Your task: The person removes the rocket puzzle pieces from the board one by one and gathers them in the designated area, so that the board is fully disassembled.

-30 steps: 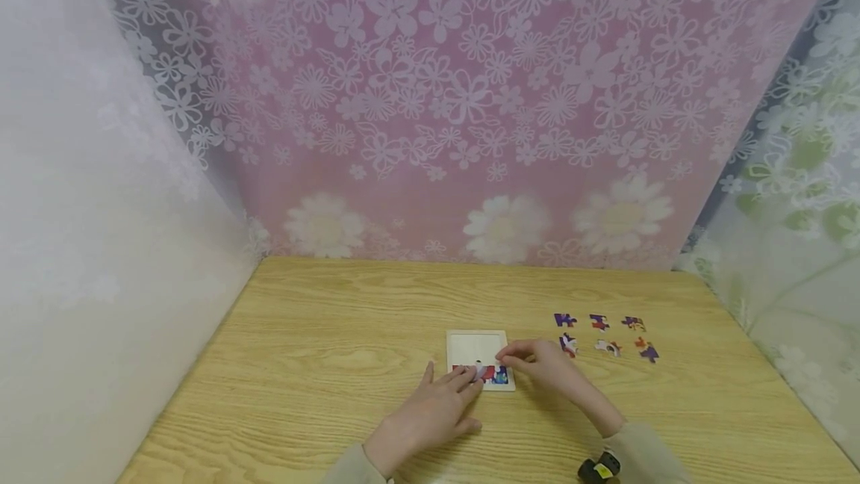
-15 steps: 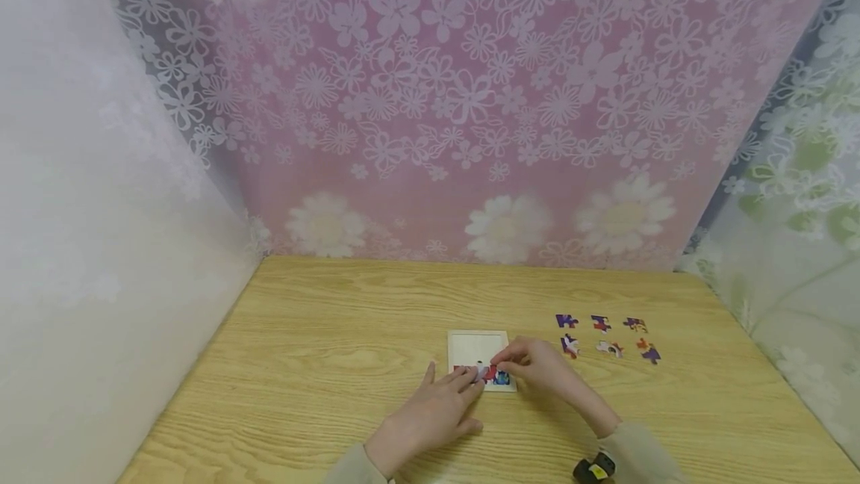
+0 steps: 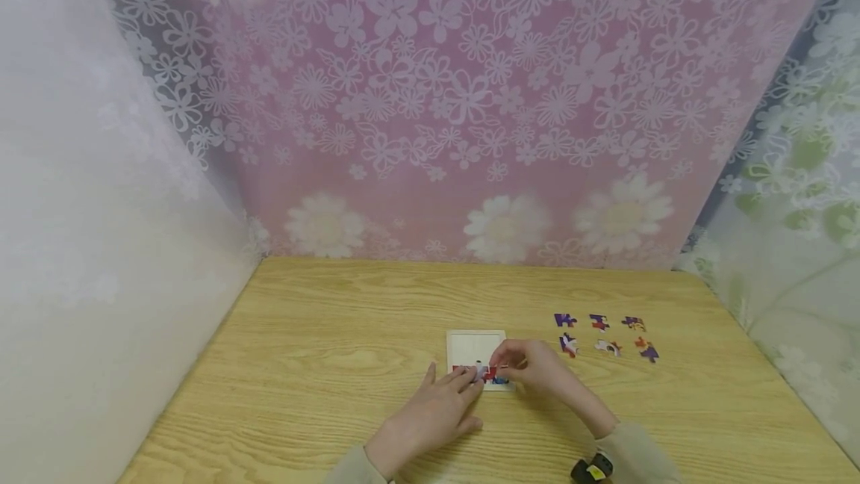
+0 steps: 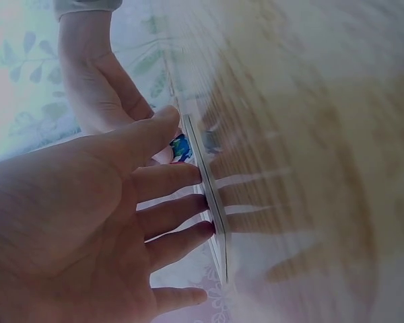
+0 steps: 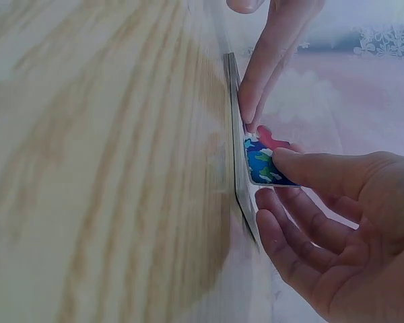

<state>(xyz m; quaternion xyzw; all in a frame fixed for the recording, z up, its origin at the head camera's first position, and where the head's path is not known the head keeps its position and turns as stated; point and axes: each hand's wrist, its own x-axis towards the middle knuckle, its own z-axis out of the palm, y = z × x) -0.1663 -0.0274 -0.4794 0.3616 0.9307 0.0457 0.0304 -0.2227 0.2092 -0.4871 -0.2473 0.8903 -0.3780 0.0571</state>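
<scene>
A square puzzle tray point(image 3: 474, 333) with a pale rim lies on the table, its far part bare. Along its near edge are red and white puzzle pieces point(image 3: 480, 370), partly covered by fingers. My left hand point(image 3: 428, 408) rests with fairly straight fingers on the tray's near left part; in the left wrist view its fingertips point(image 4: 203, 229) touch the tray edge. With thumb and fingers, my right hand point(image 3: 540, 366) pinches a blue, green and red puzzle piece point(image 5: 261, 163) at the near right corner. That piece stands tilted up from the tray in the right wrist view.
To the right of the tray lie several loose puzzle pieces in two rows, among them a purple one point(image 3: 565, 320) and a white one point(image 3: 608, 348). A black device point(image 3: 593, 468) sits at the right wrist. Flowered cloth point(image 3: 430, 133) stands behind the wooden table point(image 3: 322, 334).
My right hand has shifted slightly left over the tray, and the piece at its near right corner now looks tilted up. The left hand and the loose pieces stay put.
</scene>
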